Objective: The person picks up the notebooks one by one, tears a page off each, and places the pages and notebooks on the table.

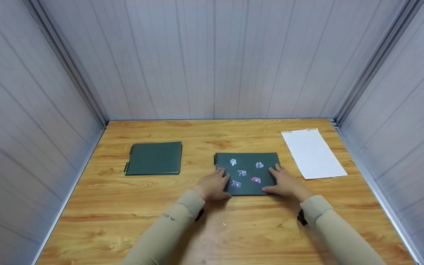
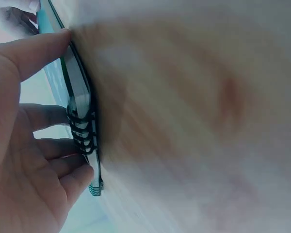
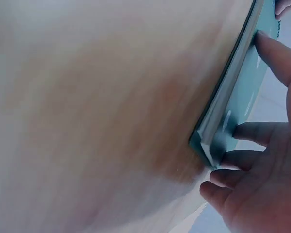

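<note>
A dark green spiral notebook (image 1: 248,157) lies closed on the table, in front of the person in the head view. Several small sticker-like cut-outs (image 1: 242,172) are spread over its cover, one of them pinkish. The left hand (image 1: 214,184) rests at the notebook's left side; in the left wrist view its fingertips touch the black coil binding (image 2: 82,128) and the thumb reaches the near edge. At the opposite side rests the right hand (image 1: 285,184), thumb and fingers spread over the cover's right edge. The right wrist view shows the page block (image 3: 223,107) between the covers.
Another dark green spiral notebook (image 1: 155,158), plain on top, lies to the left. A white sheet (image 1: 313,154) with torn binding holes along its far edge lies to the right. Ribbed panel walls (image 1: 215,59) enclose the wooden table (image 1: 131,213) at the back and both sides.
</note>
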Motion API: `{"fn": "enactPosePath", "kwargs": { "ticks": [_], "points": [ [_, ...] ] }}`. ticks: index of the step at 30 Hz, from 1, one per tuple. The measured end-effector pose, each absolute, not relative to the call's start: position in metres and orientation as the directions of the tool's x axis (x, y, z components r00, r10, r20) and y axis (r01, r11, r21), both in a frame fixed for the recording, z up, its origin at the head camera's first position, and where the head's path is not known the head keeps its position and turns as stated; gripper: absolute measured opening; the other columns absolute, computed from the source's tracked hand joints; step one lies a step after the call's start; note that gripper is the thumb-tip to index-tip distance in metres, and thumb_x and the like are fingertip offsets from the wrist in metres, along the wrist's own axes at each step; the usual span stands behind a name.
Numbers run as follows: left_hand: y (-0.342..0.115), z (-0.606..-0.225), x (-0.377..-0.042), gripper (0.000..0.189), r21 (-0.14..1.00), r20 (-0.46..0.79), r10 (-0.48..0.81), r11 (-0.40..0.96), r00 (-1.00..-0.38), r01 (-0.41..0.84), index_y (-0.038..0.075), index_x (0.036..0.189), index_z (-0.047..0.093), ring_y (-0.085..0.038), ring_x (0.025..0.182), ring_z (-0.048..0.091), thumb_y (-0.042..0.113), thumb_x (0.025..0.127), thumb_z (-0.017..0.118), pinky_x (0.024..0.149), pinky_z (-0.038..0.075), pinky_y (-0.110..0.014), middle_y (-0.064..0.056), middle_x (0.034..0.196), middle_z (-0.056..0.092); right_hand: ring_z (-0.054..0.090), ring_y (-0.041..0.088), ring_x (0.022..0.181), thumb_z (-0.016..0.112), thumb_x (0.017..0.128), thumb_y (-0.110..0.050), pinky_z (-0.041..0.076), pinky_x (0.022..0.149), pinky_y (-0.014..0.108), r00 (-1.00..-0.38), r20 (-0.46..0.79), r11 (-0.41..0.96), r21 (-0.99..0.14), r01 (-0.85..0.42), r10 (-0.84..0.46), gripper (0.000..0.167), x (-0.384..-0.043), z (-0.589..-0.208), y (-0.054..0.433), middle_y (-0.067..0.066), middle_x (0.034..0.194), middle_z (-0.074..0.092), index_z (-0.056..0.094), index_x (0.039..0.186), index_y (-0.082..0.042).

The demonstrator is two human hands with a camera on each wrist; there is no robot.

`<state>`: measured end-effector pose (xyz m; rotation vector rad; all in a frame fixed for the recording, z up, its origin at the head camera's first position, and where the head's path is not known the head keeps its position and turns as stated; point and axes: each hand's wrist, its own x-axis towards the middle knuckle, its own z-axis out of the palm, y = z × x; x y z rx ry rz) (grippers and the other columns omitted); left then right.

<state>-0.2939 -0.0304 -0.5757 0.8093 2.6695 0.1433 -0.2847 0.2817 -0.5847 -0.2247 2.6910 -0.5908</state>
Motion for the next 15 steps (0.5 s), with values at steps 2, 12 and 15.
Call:
{"fn": "enactPosePath", "kwargs": {
  "ticks": [2,12,15],
  "points": [
    [-0.032,-0.576,-0.302,0.082,0.201,-0.307,0.539,0.842,-0.784,0.5,0.006,0.168,0.041,-0.035,0.168,0.025,0.049,0.104,0.071,0.133,0.032,-0.046,-0.021,0.178,0.028,0.01,0.055,0.165,0.074,0.097,-0.062,0.019,0.132,0.069,-0.916,-0.324,0.894,-0.442,-0.075,-0.237,0.107,-0.293,-0.586,0.279,0.034,0.178,0.009,0.029,0.17,0.002],
    [-0.033,-0.571,-0.339,0.082,0.257,-0.375,0.491,0.87,-0.786,0.421,0.006,0.17,0.035,-0.034,0.17,0.016,0.041,0.105,0.071,0.136,0.024,-0.045,-0.02,0.181,0.019,0.012,0.056,0.165,0.076,0.098,-0.055,0.018,0.133,0.067,-0.926,-0.295,0.894,-0.439,-0.086,-0.235,0.104,-0.329,-0.588,0.27,0.037,0.176,0.012,0.03,0.169,0.005],
    [-0.031,-0.57,-0.349,0.083,0.271,-0.391,0.479,0.876,-0.786,0.398,0.006,0.171,0.033,-0.033,0.171,0.013,0.038,0.105,0.071,0.137,0.021,-0.043,-0.02,0.182,0.017,0.01,0.056,0.165,0.075,0.098,-0.055,0.018,0.133,0.067,-0.925,-0.301,0.89,-0.45,-0.075,-0.23,0.104,-0.338,-0.588,0.27,0.036,0.177,0.01,0.028,0.169,0.005]
  ]
}}
